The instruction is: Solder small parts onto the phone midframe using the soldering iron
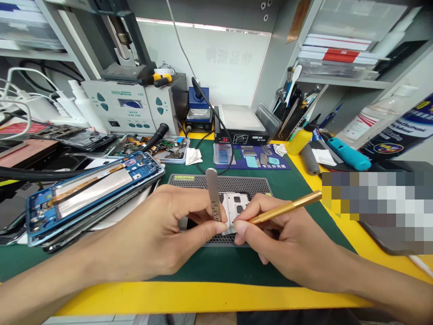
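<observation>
1. Left hand (165, 230), lower centre, pinches metal tweezers (213, 192) tightly.
2. Right hand (287, 241), lower right, grips a gold-handled tool (291, 207) firmly.
3. Silvery phone part (230, 211), mid-frame, lies between both hands' fingertips; long axis hidden, nearer hand unclear.

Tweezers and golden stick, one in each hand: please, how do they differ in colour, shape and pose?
Colour: the tweezers are silver-grey, while the stick is golden.
Shape: the tweezers look flat, whereas the stick is round like a pen.
Pose: the tweezers stand nearly upright in the left hand; the stick slants up to the right from the right hand.
Both are slim and look metallic.
</observation>
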The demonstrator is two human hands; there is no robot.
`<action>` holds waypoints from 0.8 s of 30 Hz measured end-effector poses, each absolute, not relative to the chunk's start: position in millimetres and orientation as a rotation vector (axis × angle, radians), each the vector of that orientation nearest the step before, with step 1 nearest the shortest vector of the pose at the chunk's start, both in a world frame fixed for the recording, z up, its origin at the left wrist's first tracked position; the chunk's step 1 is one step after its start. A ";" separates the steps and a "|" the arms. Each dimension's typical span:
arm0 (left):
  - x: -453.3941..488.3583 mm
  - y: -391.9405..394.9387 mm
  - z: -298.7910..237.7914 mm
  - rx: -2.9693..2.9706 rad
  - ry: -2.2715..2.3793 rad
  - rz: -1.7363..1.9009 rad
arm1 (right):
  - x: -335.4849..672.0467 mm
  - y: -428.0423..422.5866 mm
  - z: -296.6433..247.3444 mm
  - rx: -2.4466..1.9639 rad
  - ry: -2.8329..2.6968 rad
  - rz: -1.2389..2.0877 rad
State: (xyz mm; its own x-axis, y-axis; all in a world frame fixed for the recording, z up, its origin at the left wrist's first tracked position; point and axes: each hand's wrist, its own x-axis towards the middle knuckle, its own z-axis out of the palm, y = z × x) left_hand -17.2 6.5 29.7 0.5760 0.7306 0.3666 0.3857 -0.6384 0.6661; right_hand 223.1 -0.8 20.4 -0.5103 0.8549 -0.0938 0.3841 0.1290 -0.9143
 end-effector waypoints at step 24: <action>-16.5 7.6 31.4 2.315 0.919 0.800 | 217.9 1.3 22.9 -1.223 -1.921 1.355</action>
